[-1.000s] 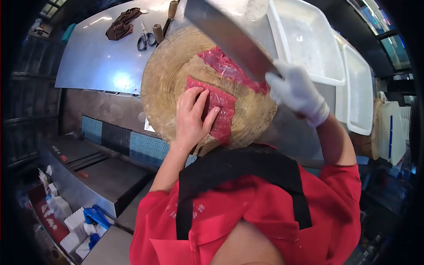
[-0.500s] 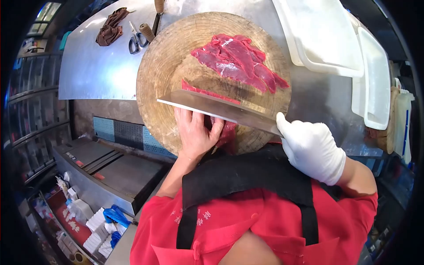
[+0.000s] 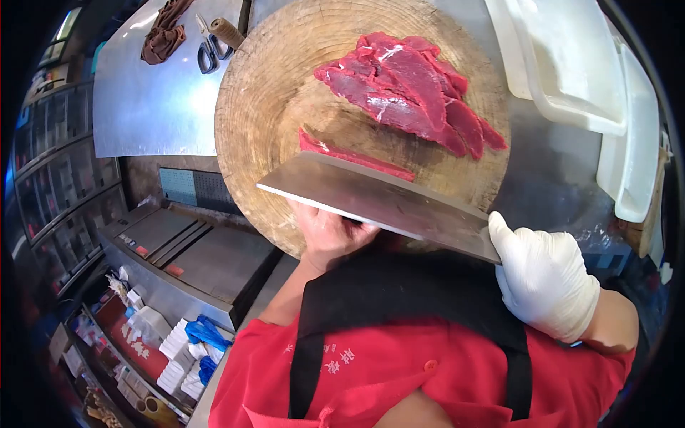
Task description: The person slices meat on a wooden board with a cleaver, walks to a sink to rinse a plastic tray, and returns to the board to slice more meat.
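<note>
My right hand, in a white glove, is wrapped round the handle end of a broad cleaver. The blade slants across the near part of a round wooden chopping block, its tip to the left. My bare left hand sits at the block's near edge, its fingers mostly hidden behind the blade. Just past the blade lies a thin strip of red meat. Farther back on the block rests a pile of red meat slices. Whatever lies under the left fingers is covered.
White plastic tubs stand at the back right. On the metal table at left are scissors, a spool of twine and a brown cloth. Below left, an open drawer holds white and blue items.
My view has shifted closer, so the block and meat look larger. The cleaver blade has turned to show more of its flat side and now hides most of my left fingers.
</note>
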Tool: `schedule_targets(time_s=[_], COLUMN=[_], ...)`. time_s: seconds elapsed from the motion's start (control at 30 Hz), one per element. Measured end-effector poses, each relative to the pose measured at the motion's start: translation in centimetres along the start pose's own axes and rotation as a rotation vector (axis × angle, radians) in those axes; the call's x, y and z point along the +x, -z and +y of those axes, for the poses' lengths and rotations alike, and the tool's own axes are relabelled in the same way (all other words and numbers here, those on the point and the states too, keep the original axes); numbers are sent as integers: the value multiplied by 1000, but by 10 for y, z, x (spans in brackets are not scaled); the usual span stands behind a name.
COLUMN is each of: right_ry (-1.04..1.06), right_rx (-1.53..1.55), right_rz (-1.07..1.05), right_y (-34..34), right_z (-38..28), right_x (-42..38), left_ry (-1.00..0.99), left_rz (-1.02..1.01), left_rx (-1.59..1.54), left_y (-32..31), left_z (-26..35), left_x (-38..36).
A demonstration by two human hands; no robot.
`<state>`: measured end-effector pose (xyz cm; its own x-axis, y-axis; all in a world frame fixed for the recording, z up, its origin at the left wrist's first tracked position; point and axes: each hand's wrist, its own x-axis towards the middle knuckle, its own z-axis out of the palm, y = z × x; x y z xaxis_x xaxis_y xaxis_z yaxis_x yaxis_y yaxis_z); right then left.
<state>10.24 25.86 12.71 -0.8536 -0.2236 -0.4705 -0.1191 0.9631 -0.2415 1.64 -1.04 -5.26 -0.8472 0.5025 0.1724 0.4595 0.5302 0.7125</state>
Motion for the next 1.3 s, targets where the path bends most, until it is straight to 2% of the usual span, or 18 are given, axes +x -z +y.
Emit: schedule_targets(time_s=[0.07, 0.2, 0.4, 0.5, 0.6, 0.67, 0.7, 0.73, 0.77, 0.83, 0.9, 0.97, 1.03, 1.17, 1.23, 1.3], right_ry=[19, 58, 213, 248, 219, 182, 190, 200, 211, 189, 94, 75, 47, 44, 68, 87], right_rx=[-19, -27, -62, -130, -43, 315, 363, 354, 348, 359, 286, 173, 162, 161, 158, 106], right_rz=[-43, -57, 67, 44, -19, -28, 65, 73, 86, 88, 0, -3, 60, 324, 297, 241], right_y=[4, 5, 0, 8, 14, 9, 7, 6, 4, -1, 2, 1, -5, -16, -13, -12], right_z=[2, 3, 6, 5, -1, -10, -18, -22, -23, -24, -18, 2, 21, 20, 11, 7], right_x=[6, 17, 41, 48, 67, 99, 110, 113, 114, 110, 90, 63, 48, 29, 17, 6], left_ry=[302, 273, 260, 197, 14, -107, -140, -182, -174, -101, -178, -115, -92, -135, -176, -187], left_rz=[29, -3, -29, -23, 1, 48, 84, 135, 218, 160, 144, 197, 169, 195, 283, 245], left_rx=[-420, -514, -561, -452, -119, 97, 139, 154, 128, 235, 252, 217, 223, 244, 201, 236], left_y=[-4, 2, 9, 9, 13, 17, 18, 16, 8, 12, 14, 11, 14, 8, 5, 9], left_z=[-6, -7, 1, 7, 17, 24, 29, 29, 25, 34, 32, 29, 35, 31, 28, 32], left_x=[-8, -7, -13, -7, 13, 31, 36, 40, 35, 36, 40, 31, 33, 30, 27, 28])
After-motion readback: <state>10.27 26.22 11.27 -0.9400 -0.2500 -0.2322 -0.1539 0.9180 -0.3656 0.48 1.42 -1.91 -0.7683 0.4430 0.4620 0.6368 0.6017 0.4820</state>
